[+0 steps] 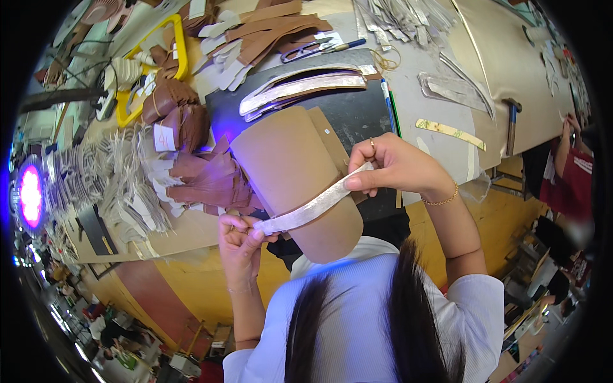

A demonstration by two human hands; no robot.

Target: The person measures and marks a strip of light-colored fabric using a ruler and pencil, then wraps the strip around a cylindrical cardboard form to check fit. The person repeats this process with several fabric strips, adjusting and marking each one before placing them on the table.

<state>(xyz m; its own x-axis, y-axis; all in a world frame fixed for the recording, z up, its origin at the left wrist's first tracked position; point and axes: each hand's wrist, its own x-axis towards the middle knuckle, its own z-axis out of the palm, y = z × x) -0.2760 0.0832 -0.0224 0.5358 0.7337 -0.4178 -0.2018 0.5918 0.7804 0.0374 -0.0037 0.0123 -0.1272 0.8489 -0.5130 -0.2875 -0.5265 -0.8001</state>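
Note:
A narrow curved strip [313, 207], whitish on its upper face with a brown edge, is stretched across a tan rounded form [287, 153]. My left hand [239, 247] pinches the strip's near left end between thumb and fingers. The other end is pinched by my right hand [393, 167], thumb on top and fingers curled. The form has a smooth curved surface and reaches over the table edge toward my body. A flat tan piece [329, 143] shows behind it. Just beyond the form, a stack of similar whitish strips [300, 89] rests on a black mat [223, 115].
Brown leather pieces [204, 179] and bundled brown rolls [182, 124] lie at left, near piles of pale strips [121, 172]. Scissors [306, 51], pens [389, 105], a yellow patterned strip [450, 134] and a hammer [512, 124] are on the table. Another person's hand [568, 124] shows at far right.

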